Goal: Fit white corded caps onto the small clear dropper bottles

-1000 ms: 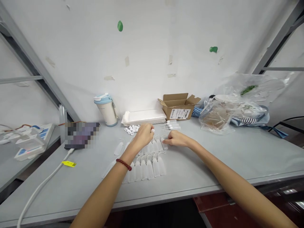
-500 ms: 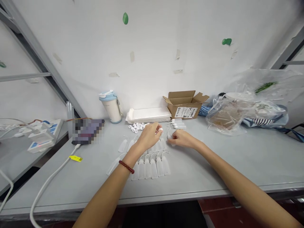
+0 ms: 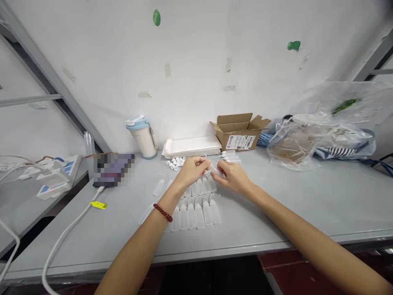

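Note:
My right hand (image 3: 232,175) has its fingers closed round a small translucent plastic squeeze bottle (image 3: 216,170), tilted, above the bench. My left hand (image 3: 194,171) pinches at the neck end of that bottle; the small white cap in its fingertips is mostly hidden. Just beyond the left hand lies a pile of white caps (image 3: 175,163). Under and in front of my hands, more squeeze bottles with thin curved spouts (image 3: 192,216) lie in two rows, partly covered by my left forearm. A few capped bottles (image 3: 230,156) lie behind my right hand.
At the back stand a blue-lidded tumbler (image 3: 143,137), a stack of white packets (image 3: 192,146) and an open cardboard box (image 3: 239,133). A clear plastic bag (image 3: 294,143) lies right. To the left are a phone (image 3: 115,170) on a white cable (image 3: 73,223) and a power strip (image 3: 58,180).
My right hand has brought its bottle up and left to my left hand, so the fingertips now meet at the bottle's neck. The camera view has shifted slightly.

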### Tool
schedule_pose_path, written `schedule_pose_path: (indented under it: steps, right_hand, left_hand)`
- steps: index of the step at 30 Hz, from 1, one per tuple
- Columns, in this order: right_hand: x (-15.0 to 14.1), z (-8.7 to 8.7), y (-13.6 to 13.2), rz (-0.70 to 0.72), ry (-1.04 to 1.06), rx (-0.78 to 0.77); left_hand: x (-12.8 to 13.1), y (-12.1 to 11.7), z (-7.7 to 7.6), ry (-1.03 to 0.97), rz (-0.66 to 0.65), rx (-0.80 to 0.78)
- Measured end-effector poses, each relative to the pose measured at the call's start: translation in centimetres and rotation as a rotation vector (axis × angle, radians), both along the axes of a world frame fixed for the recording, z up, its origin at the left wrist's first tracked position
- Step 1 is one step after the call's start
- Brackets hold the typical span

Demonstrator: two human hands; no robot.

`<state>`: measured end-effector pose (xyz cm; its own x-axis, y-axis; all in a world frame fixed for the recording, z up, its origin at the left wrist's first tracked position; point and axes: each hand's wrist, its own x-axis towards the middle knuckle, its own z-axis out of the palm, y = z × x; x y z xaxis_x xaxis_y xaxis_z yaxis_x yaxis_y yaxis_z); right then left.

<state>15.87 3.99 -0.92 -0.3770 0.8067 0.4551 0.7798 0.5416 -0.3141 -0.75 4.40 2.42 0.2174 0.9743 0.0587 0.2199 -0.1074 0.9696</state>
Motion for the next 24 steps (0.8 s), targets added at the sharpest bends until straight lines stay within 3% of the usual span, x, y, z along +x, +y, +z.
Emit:
schedule_pose_path:
  steps: [6,15,24]
  right_hand:
    - [-0.1,-0.6,-0.1,0.006,0.030,0.197]
    - [-0.4,-1.1,-0.3,0.009,-0.012,0.434]
    - [-0.5,-1.1,-0.3,0.008,0.134,0.237]
  left_hand:
    - [-0.2,0.3,-0.2,-0.120,0.020,-0.015]
    - [-0.4,0.3,-0.2,-0.063,-0.014,-0.014]
    - [-1.3,1.0,-0.4,-0.069,-0.169,0.082]
